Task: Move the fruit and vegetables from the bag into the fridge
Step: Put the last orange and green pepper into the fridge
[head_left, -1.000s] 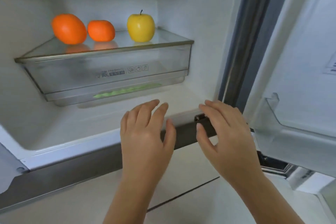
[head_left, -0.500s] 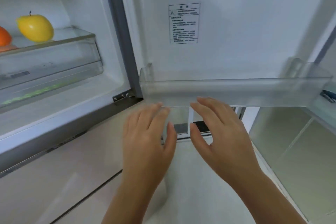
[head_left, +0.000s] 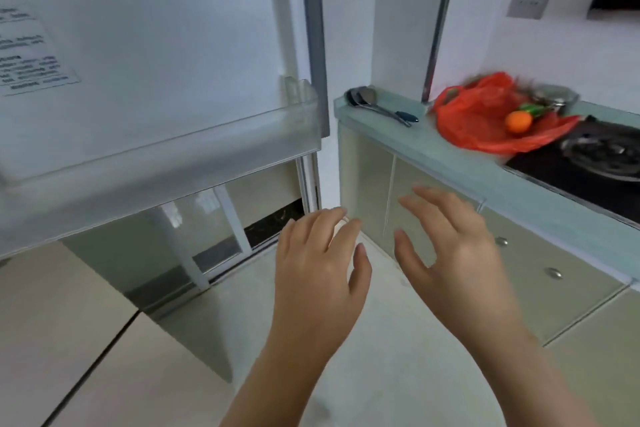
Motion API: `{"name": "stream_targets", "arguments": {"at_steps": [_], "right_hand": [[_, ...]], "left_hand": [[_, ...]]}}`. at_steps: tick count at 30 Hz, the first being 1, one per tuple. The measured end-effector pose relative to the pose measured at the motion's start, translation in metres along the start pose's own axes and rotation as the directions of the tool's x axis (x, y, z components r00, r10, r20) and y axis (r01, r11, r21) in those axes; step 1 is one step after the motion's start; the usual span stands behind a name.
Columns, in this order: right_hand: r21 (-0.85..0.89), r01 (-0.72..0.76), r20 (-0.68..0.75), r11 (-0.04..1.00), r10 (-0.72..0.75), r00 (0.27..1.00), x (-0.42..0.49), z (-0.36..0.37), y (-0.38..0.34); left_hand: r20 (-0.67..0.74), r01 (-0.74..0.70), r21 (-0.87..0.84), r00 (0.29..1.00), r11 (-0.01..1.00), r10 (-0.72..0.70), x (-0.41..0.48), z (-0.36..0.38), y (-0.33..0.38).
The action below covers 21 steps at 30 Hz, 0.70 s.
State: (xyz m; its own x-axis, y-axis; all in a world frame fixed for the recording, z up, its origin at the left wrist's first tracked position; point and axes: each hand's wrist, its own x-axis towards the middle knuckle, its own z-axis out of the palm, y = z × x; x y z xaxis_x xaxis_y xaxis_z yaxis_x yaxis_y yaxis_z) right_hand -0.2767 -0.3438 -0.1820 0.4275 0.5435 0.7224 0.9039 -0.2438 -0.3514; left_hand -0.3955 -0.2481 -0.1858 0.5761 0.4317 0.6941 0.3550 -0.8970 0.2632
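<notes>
Bag: red bag [head_left: 485,128] lay on counter [head_left: 433,152], orange [head_left: 518,121] showing inside.
Hands: left hand [head_left: 318,274], right hand [head_left: 453,253] empty, fingers spread.
Bearing: bag up-right; right hand nearer.

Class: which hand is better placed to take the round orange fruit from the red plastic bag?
Probably the right hand: open, empty, on the side of the red plastic bag holding the round orange fruit.

One bag [head_left: 474,125], one orange [head_left: 518,122], two hands [head_left: 317,267] [head_left: 457,253].
</notes>
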Motion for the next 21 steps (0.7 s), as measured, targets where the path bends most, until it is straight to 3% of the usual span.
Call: {"name": "stream_targets", "arguments": {"at_steps": [7, 21], "right_hand": [[-0.158, -0.193, -0.022, 0.968, 0.192, 0.981, 0.014, -0.016, 0.092], [-0.354, -0.335, -0.161, 0.873, 0.296, 0.941, 0.093, -0.016, 0.239]], "left_hand": [[0.031, -0.13, -0.172, 0.99, 0.976, 0.137, 0.053, 0.093, 0.034], [0.052, -0.252, -0.421, 0.952, 0.871, 0.301, 0.185, 0.245, 0.085]]}}
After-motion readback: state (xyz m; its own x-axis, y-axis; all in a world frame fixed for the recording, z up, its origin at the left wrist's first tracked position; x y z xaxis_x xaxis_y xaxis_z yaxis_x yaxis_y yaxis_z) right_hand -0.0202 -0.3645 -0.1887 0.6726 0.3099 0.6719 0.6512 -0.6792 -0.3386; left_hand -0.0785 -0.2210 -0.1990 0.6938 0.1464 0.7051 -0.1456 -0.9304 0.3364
